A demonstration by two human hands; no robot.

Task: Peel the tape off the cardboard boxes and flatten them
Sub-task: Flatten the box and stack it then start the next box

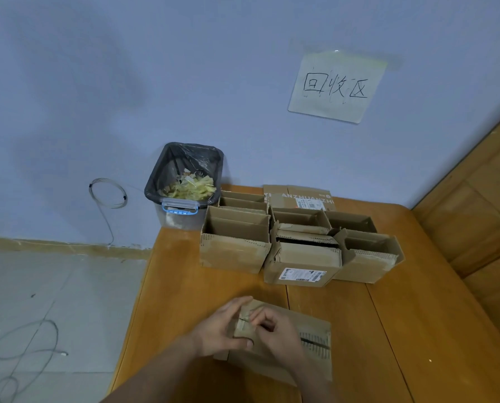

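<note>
Dim, bluish, soft light; wide-angle edges bend.

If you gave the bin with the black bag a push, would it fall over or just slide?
Probably slide. The bin looks squat, with a wide base on the table, so tipping seems unlikely. It likely weighs little: only crumpled tape scraps show inside, so a light push might move it. It stands near the table's edge, so pushing it that way could send it off.

The boxes are rough brown cardboard, the table is smooth shiny wood, the bin is clear plastic with a thin black bag.
</note>
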